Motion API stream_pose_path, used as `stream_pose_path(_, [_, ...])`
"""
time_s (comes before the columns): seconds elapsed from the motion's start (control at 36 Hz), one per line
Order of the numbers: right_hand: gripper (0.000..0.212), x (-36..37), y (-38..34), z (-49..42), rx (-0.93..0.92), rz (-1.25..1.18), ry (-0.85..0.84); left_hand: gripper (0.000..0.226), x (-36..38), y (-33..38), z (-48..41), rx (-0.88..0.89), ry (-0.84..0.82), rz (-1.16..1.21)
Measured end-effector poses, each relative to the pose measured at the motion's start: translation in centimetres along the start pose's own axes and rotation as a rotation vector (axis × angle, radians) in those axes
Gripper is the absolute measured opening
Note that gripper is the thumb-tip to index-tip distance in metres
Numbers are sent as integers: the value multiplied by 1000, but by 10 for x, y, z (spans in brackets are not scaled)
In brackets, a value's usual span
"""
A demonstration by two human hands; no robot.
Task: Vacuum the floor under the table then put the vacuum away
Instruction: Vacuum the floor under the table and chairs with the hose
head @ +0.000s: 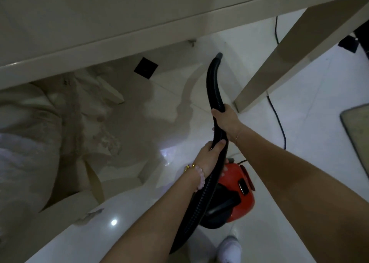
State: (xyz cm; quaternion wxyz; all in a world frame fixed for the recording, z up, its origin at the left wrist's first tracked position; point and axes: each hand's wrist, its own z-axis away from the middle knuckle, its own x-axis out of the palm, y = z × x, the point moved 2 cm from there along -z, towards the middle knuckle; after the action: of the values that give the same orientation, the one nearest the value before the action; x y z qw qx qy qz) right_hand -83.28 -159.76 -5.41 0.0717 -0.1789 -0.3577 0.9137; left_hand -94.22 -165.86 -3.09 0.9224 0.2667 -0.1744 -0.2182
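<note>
Both hands, left hand (209,154) and right hand (225,120), gripped the black hose (213,82) of the red vacuum (237,190), its nozzle under the counter (99,48).

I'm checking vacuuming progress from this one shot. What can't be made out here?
Head view only.
Floor farther under the table: hidden by its top.
Nozzle tip: contact with the floor unclear from above.
Red vacuum: partly covered by the hose.
Black cable: passes behind the table leg, ends unseen.
Mat: cut by right edge.
</note>
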Motion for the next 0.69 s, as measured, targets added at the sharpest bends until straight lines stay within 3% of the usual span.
stream_pose_path(0.11, [38,2,2,-27,13,13,70,33,-7,9,-20,0,-6,1])
stream_pose_path(0.31, [40,-1,-10,-72,-13,25,93,36,-15,30,-60,30,13,-6])
stream_pose_path(0.69, [39,-6,-11,-63,49,-44,-143,31,-2,27,-51,16,50,-2])
